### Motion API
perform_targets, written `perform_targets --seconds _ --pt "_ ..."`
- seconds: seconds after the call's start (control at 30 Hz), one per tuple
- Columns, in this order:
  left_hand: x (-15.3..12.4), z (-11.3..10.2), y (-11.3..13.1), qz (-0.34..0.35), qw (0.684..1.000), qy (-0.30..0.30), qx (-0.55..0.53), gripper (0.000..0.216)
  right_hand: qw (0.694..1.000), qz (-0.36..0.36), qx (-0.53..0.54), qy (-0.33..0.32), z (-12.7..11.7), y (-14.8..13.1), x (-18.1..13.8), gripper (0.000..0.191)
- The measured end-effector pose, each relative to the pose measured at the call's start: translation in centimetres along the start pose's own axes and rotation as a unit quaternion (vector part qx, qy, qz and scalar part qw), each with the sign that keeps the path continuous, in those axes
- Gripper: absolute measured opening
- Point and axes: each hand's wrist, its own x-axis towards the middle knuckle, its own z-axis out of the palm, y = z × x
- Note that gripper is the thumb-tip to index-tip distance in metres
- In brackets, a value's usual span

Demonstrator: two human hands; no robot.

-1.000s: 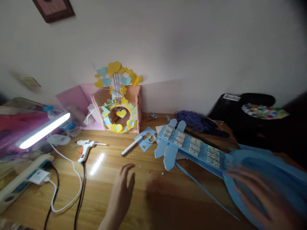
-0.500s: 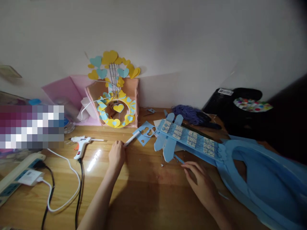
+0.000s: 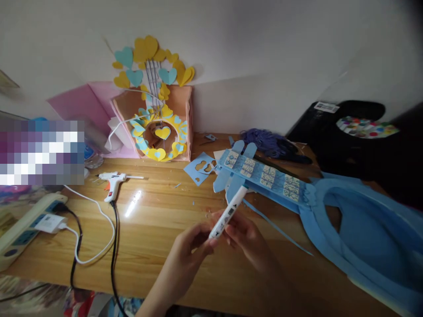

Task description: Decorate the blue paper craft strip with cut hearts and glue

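A white marker pen (image 3: 229, 211) with a blue cap is held up over the wooden table (image 3: 158, 220), tip end pointing up and right. My left hand (image 3: 190, 248) pinches its lower end. My right hand (image 3: 246, 235) grips the barrel just beside it. Right behind the pen lies a long blue foam guitar shape (image 3: 264, 178) with patterned squares along its neck and a wide blue body (image 3: 370, 237) at the right.
A white glue gun (image 3: 114, 180) with a black cord lies at the left, near a power strip (image 3: 23, 226). A pink box with yellow and blue paper hearts (image 3: 158, 127) stands by the wall. A blue cut-out scrap (image 3: 200, 167), purple yarn (image 3: 267, 143) and a black bag (image 3: 350, 141) are further back.
My left hand reached the pen on the table, picked it up and brought it to the middle. My right hand left the blue foam and joined it on the pen.
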Motion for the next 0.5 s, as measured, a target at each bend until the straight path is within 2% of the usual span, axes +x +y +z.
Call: perform_targets --seconds 0.17,0.27,0.4,0.5 --pt "-0.2 0.2 -0.9 0.034 0.995 0.014 0.089 0.025 0.999 0.008 -0.033 0.037 0.1 -0.4 -0.6 0.047" --pt "-0.5 0.1 -1.3 0.039 0.985 0.013 0.165 0.028 0.999 -0.021 -0.044 0.024 0.1 -0.3 -0.5 0.042" --pt "-0.5 0.7 -1.5 0.055 0.971 -0.046 0.228 0.028 0.993 -0.046 -0.107 -0.016 -0.4 0.0 -0.4 0.045" --pt "-0.6 1.7 -1.2 0.108 0.941 -0.08 0.31 0.028 0.985 -0.054 -0.159 0.027 -1.3 0.2 -1.9 0.047"
